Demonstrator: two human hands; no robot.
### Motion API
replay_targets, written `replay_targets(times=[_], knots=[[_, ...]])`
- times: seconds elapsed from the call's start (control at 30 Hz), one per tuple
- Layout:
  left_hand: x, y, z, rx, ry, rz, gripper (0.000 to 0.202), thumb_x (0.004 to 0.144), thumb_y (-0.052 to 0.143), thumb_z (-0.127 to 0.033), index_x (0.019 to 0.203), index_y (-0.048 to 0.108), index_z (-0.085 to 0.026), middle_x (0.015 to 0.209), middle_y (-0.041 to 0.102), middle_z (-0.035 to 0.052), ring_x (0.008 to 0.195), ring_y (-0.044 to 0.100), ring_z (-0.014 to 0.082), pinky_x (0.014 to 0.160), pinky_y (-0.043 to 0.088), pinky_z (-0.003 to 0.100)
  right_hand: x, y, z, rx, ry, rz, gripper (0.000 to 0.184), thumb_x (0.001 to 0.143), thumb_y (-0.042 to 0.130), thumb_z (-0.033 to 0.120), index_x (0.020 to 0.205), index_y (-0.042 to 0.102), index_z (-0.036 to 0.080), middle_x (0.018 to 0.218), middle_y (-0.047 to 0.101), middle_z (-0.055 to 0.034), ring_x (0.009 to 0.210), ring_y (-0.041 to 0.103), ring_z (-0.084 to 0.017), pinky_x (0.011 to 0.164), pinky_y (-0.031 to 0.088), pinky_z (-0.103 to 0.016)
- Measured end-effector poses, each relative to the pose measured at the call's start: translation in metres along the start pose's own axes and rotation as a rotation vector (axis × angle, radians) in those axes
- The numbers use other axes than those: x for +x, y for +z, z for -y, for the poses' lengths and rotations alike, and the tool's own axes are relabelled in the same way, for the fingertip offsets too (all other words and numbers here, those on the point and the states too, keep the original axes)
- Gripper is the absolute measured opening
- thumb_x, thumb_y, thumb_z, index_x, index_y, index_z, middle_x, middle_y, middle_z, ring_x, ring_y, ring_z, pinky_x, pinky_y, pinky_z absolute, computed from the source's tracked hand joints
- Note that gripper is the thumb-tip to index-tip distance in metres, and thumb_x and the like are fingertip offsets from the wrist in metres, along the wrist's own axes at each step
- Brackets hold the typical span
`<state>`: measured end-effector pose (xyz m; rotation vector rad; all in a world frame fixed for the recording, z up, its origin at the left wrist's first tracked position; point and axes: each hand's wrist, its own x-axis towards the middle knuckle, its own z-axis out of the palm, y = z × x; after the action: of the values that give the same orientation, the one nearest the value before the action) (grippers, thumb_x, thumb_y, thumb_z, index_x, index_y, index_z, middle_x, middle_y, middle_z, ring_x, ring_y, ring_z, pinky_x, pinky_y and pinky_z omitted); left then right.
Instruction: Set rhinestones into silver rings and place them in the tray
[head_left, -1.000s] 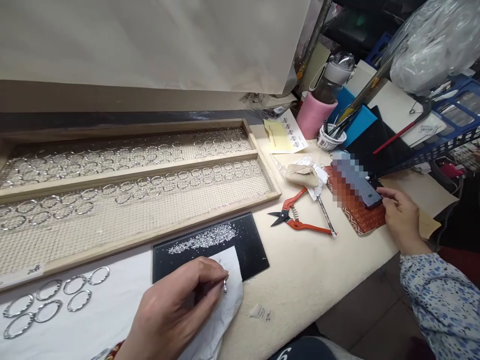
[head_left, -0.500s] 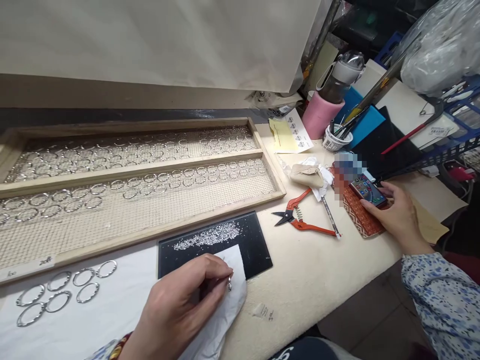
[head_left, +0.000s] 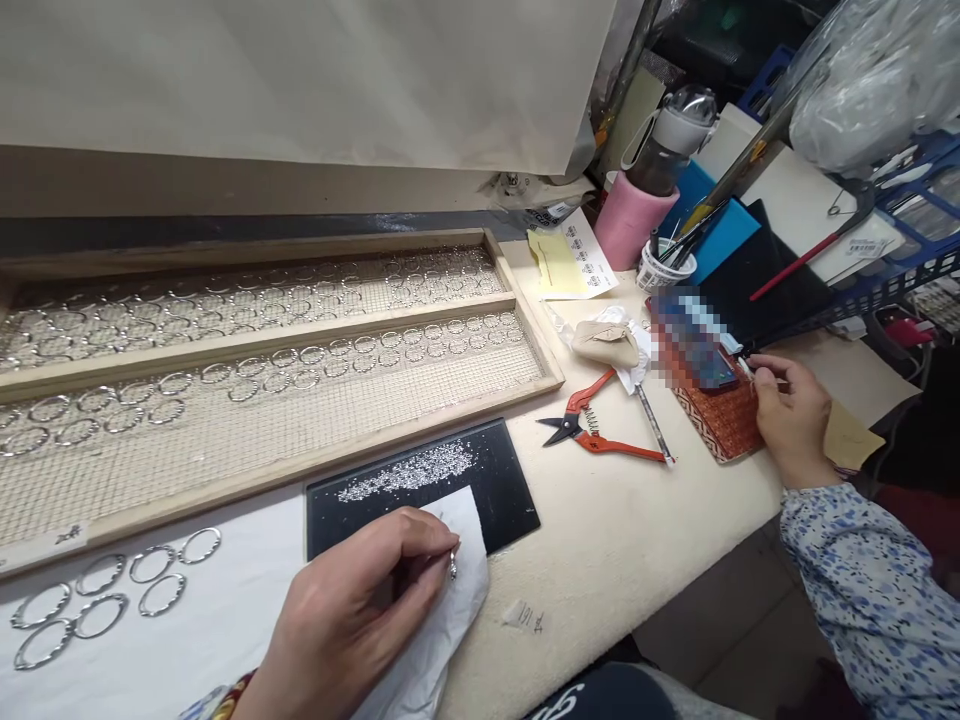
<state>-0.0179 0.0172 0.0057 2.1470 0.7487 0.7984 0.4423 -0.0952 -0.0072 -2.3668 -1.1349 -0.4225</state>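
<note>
My left hand [head_left: 360, 600] is closed in a pinch on a silver ring [head_left: 453, 565], mostly hidden by the fingers, with only a beaded bit showing. Beneath that hand lies a white cloth or paper [head_left: 469, 580], overlapping a black plate [head_left: 517, 490] that carries tiny shiny beads [head_left: 409, 472]. Over at the right, my right hand [head_left: 791, 415] pinches a small white item [head_left: 744, 368] that I cannot make out. It is beside a phone [head_left: 721, 376], partly blurred, on a red patterned pouch [head_left: 720, 425]. Several silver rings [head_left: 101, 615] lie on white paper at the left.
A wooden mesh tray [head_left: 536, 345] holds rows of rings behind my left hand. Orange-handled cutters [head_left: 592, 425] and a pen [head_left: 656, 425] lie mid-table. Farther back stand a bottle in a pink holder [head_left: 637, 215] and a white cup of tools [head_left: 664, 268].
My right hand has let go of the phone's edges, and its fingers now pinch beside it. The phone lies slightly farther back on the pouch. My left hand keeps its pinch.
</note>
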Motion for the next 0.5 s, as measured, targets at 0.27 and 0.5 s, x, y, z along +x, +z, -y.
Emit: replay_targets(times=[0.27, 0.5], knots=[[0.003, 0.001, -0.004, -0.035, -0.009, -0.042, 0.015, 0.082, 0.055, -0.01, 0.084, 0.061, -0.024, 0.074, 0.07, -0.0012, 0.063, 0.068, 0.0133, 0.055, 0.054, 0.021, 0.003, 0.008, 0.012, 0.087, 0.045, 0.103, 0.072, 0.074, 0.069, 0.056, 0.129, 0.054, 0.012, 0.119, 0.065, -0.0164, 0.103, 0.064, -0.027, 0.09, 0.051, -0.036], [0.0, 0.001, -0.001, -0.006, -0.036, -0.126, 0.014, 0.083, 0.056, -0.008, 0.084, 0.062, -0.021, 0.075, 0.071, 0.0015, 0.064, 0.067, 0.0148, 0.055, 0.055, 0.025, 0.017, 0.008, 0.004, 0.032, 0.104, 0.234, 0.087, 0.068, 0.07, 0.056, 0.14, 0.046, 0.014, 0.127, 0.062, -0.0169, 0.115, 0.062, -0.034, 0.1, 0.048, -0.048]])
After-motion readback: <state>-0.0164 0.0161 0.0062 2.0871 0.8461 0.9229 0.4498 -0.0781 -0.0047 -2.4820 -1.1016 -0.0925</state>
